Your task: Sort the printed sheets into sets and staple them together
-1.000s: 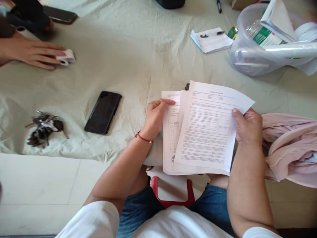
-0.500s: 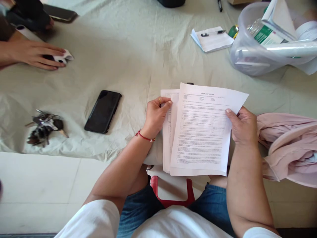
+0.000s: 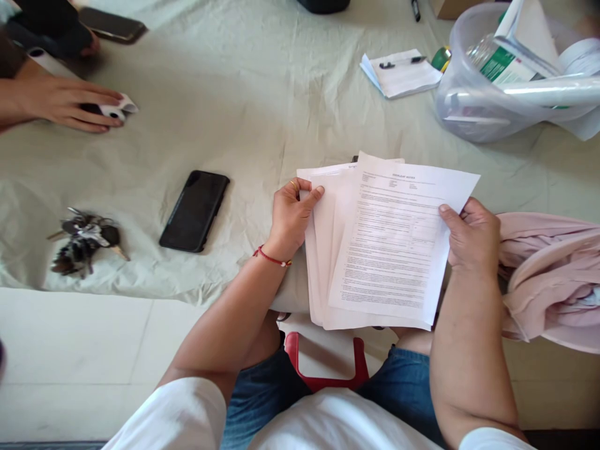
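Note:
Several printed sheets are fanned out over the table's near edge, in front of my body. My right hand (image 3: pixel 472 234) pinches the top printed sheet (image 3: pixel 394 244) at its upper right, thumb on the print and fingers behind. My left hand (image 3: pixel 294 212), with a ring and a red cord bracelet, grips the left edge of the paper stack (image 3: pixel 321 250) under it. The top sheet lies tilted over the stack and hides most of it. A bit of a dark object shows just behind the papers' top edge; I cannot make out what it is.
A black phone (image 3: pixel 195 211) and a bunch of keys (image 3: pixel 89 240) lie to the left. Another person's hand (image 3: pixel 70 103) rests on a white object. At the right are a clear plastic tub (image 3: pixel 473 119), a notepad with a pen (image 3: pixel 403 78) and pink cloth (image 3: pixel 553 269).
My right hand has moved to the right with the top sheet, which is now more tilted. More of the stack beneath shows. My left hand has shifted slightly left.

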`<state>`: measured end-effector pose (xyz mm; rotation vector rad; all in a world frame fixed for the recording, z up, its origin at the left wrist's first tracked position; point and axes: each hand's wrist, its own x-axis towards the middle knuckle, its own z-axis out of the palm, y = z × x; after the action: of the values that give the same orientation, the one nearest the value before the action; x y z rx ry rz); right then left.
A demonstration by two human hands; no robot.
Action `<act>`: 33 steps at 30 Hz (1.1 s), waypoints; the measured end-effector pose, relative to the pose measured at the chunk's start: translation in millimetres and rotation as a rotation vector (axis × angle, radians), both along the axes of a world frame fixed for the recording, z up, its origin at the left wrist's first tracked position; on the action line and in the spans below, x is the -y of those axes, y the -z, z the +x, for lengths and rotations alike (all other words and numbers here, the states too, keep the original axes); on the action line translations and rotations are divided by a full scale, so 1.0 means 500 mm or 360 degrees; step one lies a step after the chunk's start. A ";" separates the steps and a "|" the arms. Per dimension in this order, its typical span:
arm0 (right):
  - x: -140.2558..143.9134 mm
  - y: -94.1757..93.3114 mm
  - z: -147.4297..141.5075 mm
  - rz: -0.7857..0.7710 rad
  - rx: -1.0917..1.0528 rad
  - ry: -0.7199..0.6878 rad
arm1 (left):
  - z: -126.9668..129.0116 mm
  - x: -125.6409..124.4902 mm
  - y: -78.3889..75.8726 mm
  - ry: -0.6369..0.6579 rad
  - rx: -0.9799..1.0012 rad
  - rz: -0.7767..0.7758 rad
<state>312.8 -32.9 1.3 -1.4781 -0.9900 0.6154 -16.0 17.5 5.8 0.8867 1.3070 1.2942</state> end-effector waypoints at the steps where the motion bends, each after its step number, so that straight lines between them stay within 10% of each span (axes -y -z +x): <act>1: 0.000 -0.001 0.003 0.0021 0.0015 0.0029 | -0.001 -0.001 0.002 -0.0001 0.0003 -0.0004; 33: -0.001 -0.007 -0.041 -0.0024 0.0119 -0.0077 | 0.010 0.003 0.007 0.0011 0.0126 0.0023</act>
<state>292.3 -32.5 4.9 -1.5035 -1.0838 0.6068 -10.8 15.8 2.4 0.8410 1.2332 1.3222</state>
